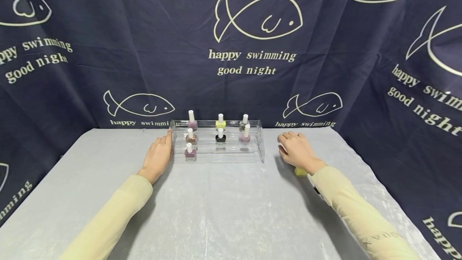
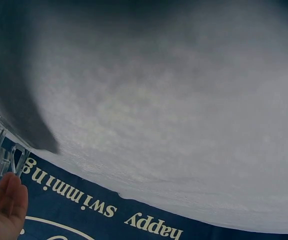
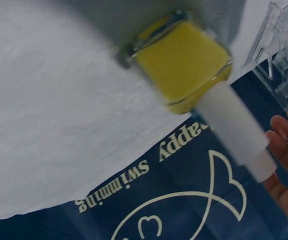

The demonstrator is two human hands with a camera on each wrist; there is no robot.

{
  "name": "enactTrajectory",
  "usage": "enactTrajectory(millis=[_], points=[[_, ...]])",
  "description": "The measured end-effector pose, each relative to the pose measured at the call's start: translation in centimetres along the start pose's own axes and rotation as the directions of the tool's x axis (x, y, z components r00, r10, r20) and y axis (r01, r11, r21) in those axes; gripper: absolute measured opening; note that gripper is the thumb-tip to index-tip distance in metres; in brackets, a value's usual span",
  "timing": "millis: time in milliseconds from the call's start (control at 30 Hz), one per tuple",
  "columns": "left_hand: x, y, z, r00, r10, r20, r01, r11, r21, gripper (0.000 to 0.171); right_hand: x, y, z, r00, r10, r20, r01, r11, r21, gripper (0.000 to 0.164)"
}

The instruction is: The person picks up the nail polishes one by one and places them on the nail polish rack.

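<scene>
My left hand rests beside the left end of a clear stepped display rack, its fingertips right at the side panel. Several nail polish bottles with white caps stand on the rack: purple, yellow, dark grey, brown, black and pinkish ones. To the rack's right, my right hand hovers low with loosely bent fingers, nothing seen between them. A yellow nail polish bottle stands upright below the right wrist; the head view shows only its lower part, the cap hidden by the hand.
A pale grey cloth covers the table. Dark blue curtain fabric with printed fish and lettering hangs behind the rack and along both sides.
</scene>
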State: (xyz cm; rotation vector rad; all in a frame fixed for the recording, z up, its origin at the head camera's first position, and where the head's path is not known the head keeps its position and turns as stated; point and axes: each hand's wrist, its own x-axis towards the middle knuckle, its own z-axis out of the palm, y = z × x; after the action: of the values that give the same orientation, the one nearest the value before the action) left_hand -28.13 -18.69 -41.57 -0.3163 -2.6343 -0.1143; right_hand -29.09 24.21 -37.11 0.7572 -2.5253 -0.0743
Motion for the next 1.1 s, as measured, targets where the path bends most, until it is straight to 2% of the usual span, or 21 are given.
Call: enactTrajectory(millis=[233,500,733,1100], points=[[-0.1,0.1,0.0,1.0,0.005,-0.016,-0.005,1.0,0.001,0.058,-1.0,1.1,-0.2,1.0,0.02,0.014,-0.02,1.0,-0.024,0.006],[-0.1,0.0,0.0,1.0,0.004,-0.001,-0.004,1.0,-0.003,0.058,-1.9,2.0,-0.1,0.999,0.046,-0.008,-0.046,0.998,-0.043,0.007],[0.0,0.0,0.2,1.0,0.016,-0.023,-0.015,1.0,0.007,0.057,-2.7,2.4,-0.2,0.997,0.073,0.001,-0.073,0.996,-0.05,0.009],[0.0,0.0,0.0,1.0,-0.005,0.013,0.004,1.0,0.008,0.056,-3.6,2.7,-0.1,0.997,0.074,-0.032,-0.076,0.996,-0.052,0.007]])
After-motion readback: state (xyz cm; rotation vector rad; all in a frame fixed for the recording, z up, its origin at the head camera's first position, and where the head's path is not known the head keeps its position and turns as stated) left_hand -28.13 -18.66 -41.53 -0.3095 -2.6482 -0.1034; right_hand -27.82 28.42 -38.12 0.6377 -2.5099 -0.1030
